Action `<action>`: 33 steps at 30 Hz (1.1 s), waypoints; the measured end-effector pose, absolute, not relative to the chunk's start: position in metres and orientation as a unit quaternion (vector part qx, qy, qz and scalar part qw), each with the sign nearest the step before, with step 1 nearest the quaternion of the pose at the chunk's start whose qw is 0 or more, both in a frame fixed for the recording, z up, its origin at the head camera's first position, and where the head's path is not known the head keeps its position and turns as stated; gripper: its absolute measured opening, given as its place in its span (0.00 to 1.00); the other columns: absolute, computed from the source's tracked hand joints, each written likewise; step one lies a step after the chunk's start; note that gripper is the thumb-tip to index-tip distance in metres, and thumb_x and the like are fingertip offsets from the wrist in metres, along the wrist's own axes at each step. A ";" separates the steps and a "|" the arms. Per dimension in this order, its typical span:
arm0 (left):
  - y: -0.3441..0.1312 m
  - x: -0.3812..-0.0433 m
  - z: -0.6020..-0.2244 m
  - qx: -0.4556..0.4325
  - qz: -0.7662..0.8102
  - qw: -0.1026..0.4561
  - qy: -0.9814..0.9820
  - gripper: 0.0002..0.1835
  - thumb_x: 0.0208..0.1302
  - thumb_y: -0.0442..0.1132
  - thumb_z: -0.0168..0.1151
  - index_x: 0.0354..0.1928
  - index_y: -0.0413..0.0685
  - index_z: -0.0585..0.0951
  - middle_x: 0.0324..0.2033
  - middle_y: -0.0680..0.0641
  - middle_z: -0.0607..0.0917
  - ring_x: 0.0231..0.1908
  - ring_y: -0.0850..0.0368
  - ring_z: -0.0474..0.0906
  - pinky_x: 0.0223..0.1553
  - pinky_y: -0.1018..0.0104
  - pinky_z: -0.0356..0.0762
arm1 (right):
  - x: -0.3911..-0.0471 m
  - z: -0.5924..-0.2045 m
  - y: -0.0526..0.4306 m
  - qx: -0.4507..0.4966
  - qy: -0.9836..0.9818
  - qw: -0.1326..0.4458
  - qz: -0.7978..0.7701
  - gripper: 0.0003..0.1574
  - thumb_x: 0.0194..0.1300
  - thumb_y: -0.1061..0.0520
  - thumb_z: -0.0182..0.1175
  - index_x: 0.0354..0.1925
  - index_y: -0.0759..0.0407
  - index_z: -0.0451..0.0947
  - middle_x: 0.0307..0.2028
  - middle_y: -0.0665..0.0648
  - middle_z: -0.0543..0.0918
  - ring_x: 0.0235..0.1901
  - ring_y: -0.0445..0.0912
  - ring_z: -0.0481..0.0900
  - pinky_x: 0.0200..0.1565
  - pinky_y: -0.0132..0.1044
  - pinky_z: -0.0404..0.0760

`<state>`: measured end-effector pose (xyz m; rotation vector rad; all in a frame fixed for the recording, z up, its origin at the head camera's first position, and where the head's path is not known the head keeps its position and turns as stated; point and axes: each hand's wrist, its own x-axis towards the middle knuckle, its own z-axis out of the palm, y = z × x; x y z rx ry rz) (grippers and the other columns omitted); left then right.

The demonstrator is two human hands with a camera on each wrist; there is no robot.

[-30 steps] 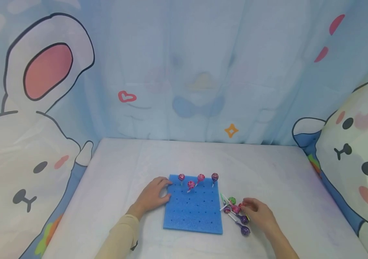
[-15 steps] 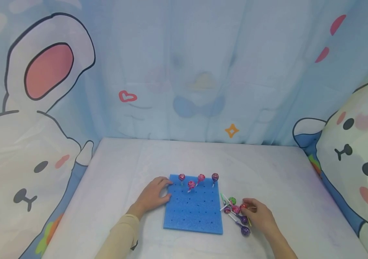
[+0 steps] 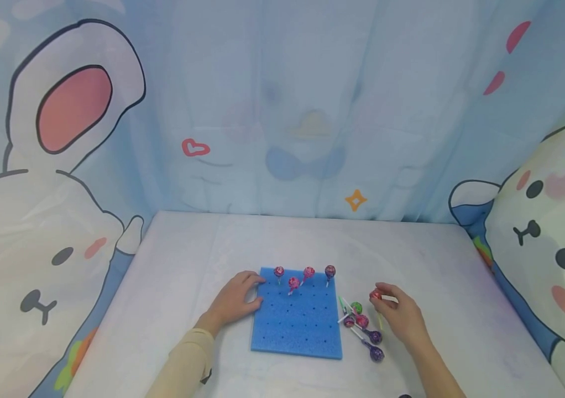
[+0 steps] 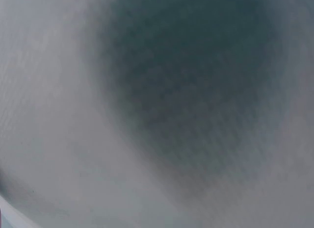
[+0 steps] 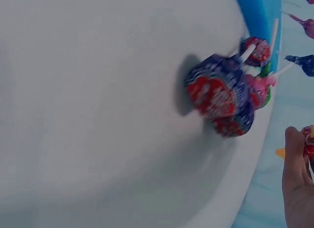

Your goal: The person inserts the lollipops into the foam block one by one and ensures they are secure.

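My right hand [image 3: 404,316] pinches a red-wrapped lollipop [image 3: 375,295] with a yellowish stick hanging down, held above and right of a pile. In the right wrist view, that hand's thumb [image 5: 294,152] and part of the same lollipop show at the right edge. My left hand [image 3: 235,298] rests against the left edge of a blue foam board [image 3: 294,334], its fingers at the upper corner and its thumb lower down. Several lollipops stand in the board's back rows, among them a dark one [image 3: 330,271] and a pink one [image 3: 293,283]. The left wrist view is only blur.
Loose lollipops lie right of the board: a green one [image 3: 356,308], a pink one [image 3: 361,321] and several purple ones, including the nearest purple lollipop [image 3: 376,354]. They lie on a white-covered table [image 3: 203,243]. A cartoon-printed curtain [image 3: 312,83] hangs behind it.
My right hand has picked the red lollipop out of the pile and raised it up and away. My left hand and the board have stayed put.
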<state>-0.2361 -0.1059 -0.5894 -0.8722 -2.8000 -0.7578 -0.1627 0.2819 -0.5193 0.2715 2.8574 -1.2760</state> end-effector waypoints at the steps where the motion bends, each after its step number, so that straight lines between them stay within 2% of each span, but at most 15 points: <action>1: -0.106 -0.236 -0.589 -0.287 -0.250 0.056 -0.923 0.24 0.61 0.52 0.62 0.58 0.55 0.77 0.55 0.52 0.77 0.60 0.56 0.71 0.64 0.60 0.69 | -0.163 -0.518 0.280 0.087 0.908 -0.001 -0.411 0.30 0.70 0.53 0.58 0.66 0.63 0.67 0.58 0.68 0.74 0.56 0.61 0.77 0.53 0.50 0.80; 9: -0.106 -0.236 -0.589 -0.287 -0.251 0.057 -0.923 0.23 0.61 0.52 0.62 0.58 0.55 0.77 0.55 0.52 0.78 0.60 0.56 0.72 0.64 0.60 0.69 | -0.167 -0.511 0.260 0.097 0.881 -0.031 -0.463 0.31 0.70 0.45 0.58 0.64 0.59 0.70 0.54 0.64 0.78 0.50 0.53 0.82 0.50 0.48 0.82; 14: -0.106 -0.235 -0.587 -0.285 -0.256 0.056 -0.922 0.23 0.61 0.52 0.62 0.58 0.54 0.77 0.55 0.52 0.78 0.60 0.56 0.72 0.64 0.59 0.69 | -0.169 -0.503 0.244 0.096 0.852 -0.023 -0.514 0.30 0.70 0.45 0.57 0.64 0.57 0.70 0.56 0.62 0.78 0.53 0.52 0.81 0.55 0.42 0.79; 21: -0.105 -0.236 -0.590 -0.280 -0.250 0.053 -0.925 0.23 0.62 0.52 0.61 0.58 0.56 0.77 0.56 0.53 0.77 0.60 0.57 0.71 0.64 0.60 0.69 | -0.171 -0.506 0.221 0.074 0.834 -0.031 -0.545 0.27 0.71 0.41 0.55 0.60 0.55 0.72 0.53 0.59 0.81 0.53 0.52 0.81 0.51 0.29 0.79; 26: -0.105 -0.236 -0.590 -0.282 -0.256 0.055 -0.923 0.23 0.61 0.51 0.62 0.58 0.56 0.77 0.55 0.53 0.77 0.60 0.57 0.71 0.64 0.59 0.69 | -0.172 -0.511 0.208 0.055 0.832 -0.038 -0.550 0.29 0.68 0.41 0.58 0.60 0.55 0.72 0.56 0.58 0.78 0.57 0.54 0.78 0.51 0.35 0.80; 28: -0.105 -0.236 -0.590 -0.282 -0.259 0.056 -0.922 0.23 0.61 0.51 0.62 0.58 0.56 0.77 0.55 0.53 0.77 0.60 0.57 0.71 0.64 0.59 0.69 | -0.172 -0.511 0.203 0.054 0.826 -0.029 -0.560 0.28 0.69 0.44 0.59 0.60 0.56 0.73 0.57 0.60 0.78 0.58 0.55 0.77 0.53 0.40 0.79; 33: -0.105 -0.236 -0.591 -0.280 -0.255 0.053 -0.924 0.23 0.61 0.52 0.62 0.58 0.56 0.77 0.56 0.53 0.77 0.60 0.57 0.71 0.64 0.59 0.69 | -0.175 -0.515 0.193 0.068 0.806 0.005 -0.589 0.23 0.69 0.50 0.60 0.59 0.56 0.74 0.57 0.59 0.78 0.59 0.53 0.76 0.56 0.41 0.77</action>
